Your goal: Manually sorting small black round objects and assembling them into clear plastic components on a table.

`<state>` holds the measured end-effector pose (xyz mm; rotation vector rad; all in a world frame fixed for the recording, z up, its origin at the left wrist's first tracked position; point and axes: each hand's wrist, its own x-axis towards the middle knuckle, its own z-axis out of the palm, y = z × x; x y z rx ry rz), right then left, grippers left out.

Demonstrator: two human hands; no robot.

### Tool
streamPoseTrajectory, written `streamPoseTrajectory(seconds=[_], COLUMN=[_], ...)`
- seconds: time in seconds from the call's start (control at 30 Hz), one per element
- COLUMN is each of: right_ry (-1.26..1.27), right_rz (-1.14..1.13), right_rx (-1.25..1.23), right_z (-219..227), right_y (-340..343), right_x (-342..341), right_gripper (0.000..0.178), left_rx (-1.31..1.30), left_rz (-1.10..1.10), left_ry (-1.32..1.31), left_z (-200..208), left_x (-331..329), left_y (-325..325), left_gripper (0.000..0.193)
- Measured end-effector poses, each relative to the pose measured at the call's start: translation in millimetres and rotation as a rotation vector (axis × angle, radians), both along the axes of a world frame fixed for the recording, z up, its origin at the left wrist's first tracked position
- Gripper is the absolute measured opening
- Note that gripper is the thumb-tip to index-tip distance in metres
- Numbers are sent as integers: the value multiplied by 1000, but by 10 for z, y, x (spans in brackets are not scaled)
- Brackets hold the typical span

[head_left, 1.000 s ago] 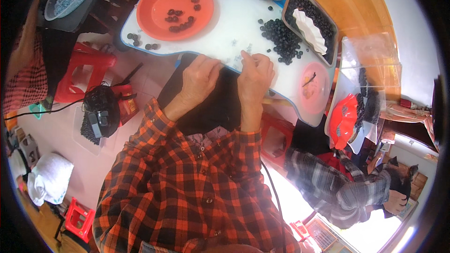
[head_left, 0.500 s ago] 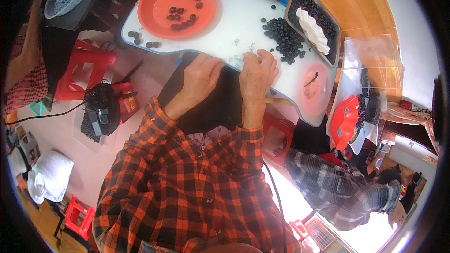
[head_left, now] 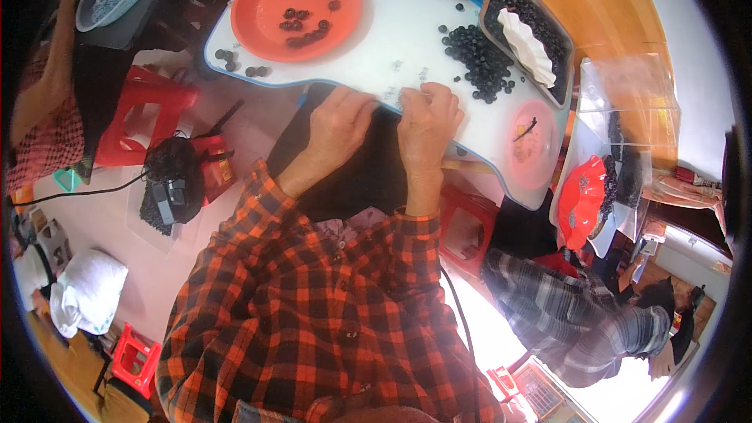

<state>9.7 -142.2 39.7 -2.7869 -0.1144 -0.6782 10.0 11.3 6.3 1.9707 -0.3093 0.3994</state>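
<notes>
My left hand rests at the near edge of the white table, its fingers curled closed with the tips hidden. Just to its right, my right hand lies over the same edge, fingers bent and pressed together. Whatever either hand may hold is too small or hidden to make out. Beside my right fingertips are tiny dark pieces on the table top. Beyond that hand, to the right, spreads a loose pile of small black round beads.
An orange basin with dark clusters of beads stands at the far left. A bead-filled tray bears a white wavy-edged dish. Nearer lies a pink dish. A person in a grey plaid top sits at right; red stools stand around.
The whole view has shifted slightly. Both hands stay at the table edge in nearly the same pose, with only small finger movement.
</notes>
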Motion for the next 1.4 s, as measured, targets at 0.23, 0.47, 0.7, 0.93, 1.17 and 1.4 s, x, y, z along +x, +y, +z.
streamPoseTrajectory(seconds=[0.23, 0.47, 0.7, 0.93, 1.17, 1.4], right_ry=[-32, 30, 60, 24, -30, -48], right_rz=[49, 208, 134, 104, -56, -101], right_rx=[115, 292, 573, 698, 784, 767], right_z=[123, 209, 194, 117, 15, 39], right_y=[75, 105, 86, -8, -145, -192], right_x=[-116, -385, -488, -500, -508, -499], right_gripper=[9, 8, 10, 9, 6, 7], left_rx=[-165, -575, -841, -885, 50, 463], left_rz=[-81, -445, -511, -500, -158, -217], left_ry=[9, 787, 954, 1049, -70, -183], left_z=[100, 41, 63, 169, 232, 292], left_x=[5, -59, -70, -46, 206, 384], left_y=[0, 54, -30, -168, -408, -618], left_gripper=[11, 26, 22, 22, 15, 19])
